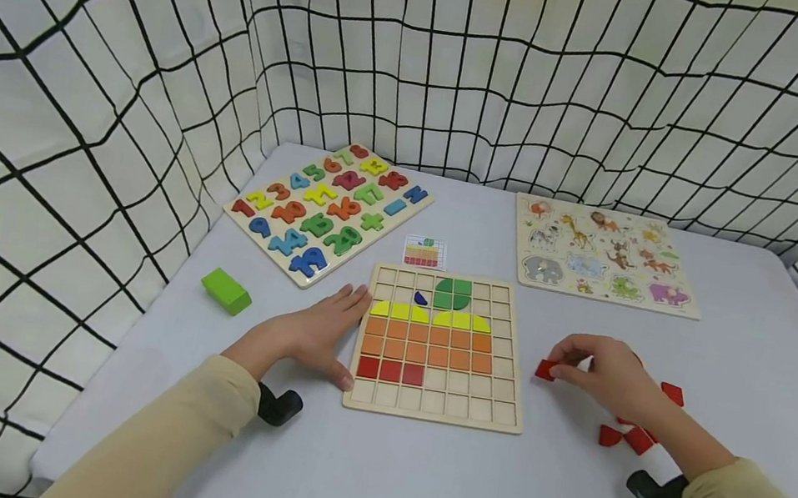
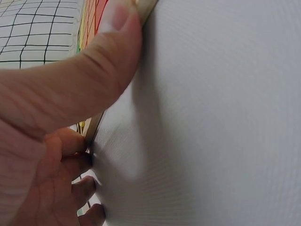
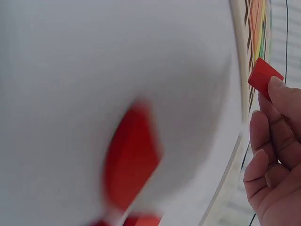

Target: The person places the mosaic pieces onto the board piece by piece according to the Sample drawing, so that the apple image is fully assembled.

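A wooden grid board (image 1: 468, 411) lies mid-table, with rows of yellow, orange and red tiles, a green group and one blue piece in its cells. My left hand (image 1: 315, 335) rests against the board's left edge, thumb near the lower left corner and fingers extended along the side. To the right of the board, my right hand (image 1: 598, 372) pinches a red square tile (image 3: 264, 77) between thumb and finger, above the table. Loose red pieces (image 1: 639, 440) lie under and beside the right forearm, partly hidden by it; one rounded red piece (image 3: 131, 157) looks blurred in the right wrist view.
A small picture card (image 1: 424, 252) lies behind the board. At the back left is a letter-and-number puzzle (image 1: 328, 210), at the back right an animal puzzle (image 1: 606, 255). A green block (image 1: 226, 291) sits on the left. Black netting (image 1: 458, 84) surrounds the table.
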Demonstrator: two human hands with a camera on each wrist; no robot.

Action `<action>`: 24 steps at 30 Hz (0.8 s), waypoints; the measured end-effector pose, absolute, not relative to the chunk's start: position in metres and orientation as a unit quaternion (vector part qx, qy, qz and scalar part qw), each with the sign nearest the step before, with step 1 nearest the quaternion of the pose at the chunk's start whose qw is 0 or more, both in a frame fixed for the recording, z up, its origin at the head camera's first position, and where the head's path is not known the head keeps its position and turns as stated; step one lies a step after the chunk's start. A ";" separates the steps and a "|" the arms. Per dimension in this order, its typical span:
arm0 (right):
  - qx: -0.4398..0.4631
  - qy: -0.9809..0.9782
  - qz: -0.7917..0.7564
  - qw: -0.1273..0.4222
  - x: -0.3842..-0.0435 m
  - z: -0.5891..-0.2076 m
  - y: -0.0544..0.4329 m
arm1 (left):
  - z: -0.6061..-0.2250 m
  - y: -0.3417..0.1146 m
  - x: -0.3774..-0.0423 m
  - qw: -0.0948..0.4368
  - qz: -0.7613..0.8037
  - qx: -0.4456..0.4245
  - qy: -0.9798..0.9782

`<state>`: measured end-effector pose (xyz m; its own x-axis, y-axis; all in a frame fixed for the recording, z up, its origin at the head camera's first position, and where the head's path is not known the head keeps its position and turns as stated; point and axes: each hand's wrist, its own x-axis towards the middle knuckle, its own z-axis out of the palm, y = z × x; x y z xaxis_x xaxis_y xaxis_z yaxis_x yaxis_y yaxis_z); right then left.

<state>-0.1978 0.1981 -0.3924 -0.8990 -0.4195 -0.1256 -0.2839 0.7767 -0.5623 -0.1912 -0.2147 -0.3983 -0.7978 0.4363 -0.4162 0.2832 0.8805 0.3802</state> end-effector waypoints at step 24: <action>-0.274 0.894 -0.302 0.185 -0.192 -0.403 0.071 | -0.401 -0.215 -0.190 0.251 0.159 0.188 0.936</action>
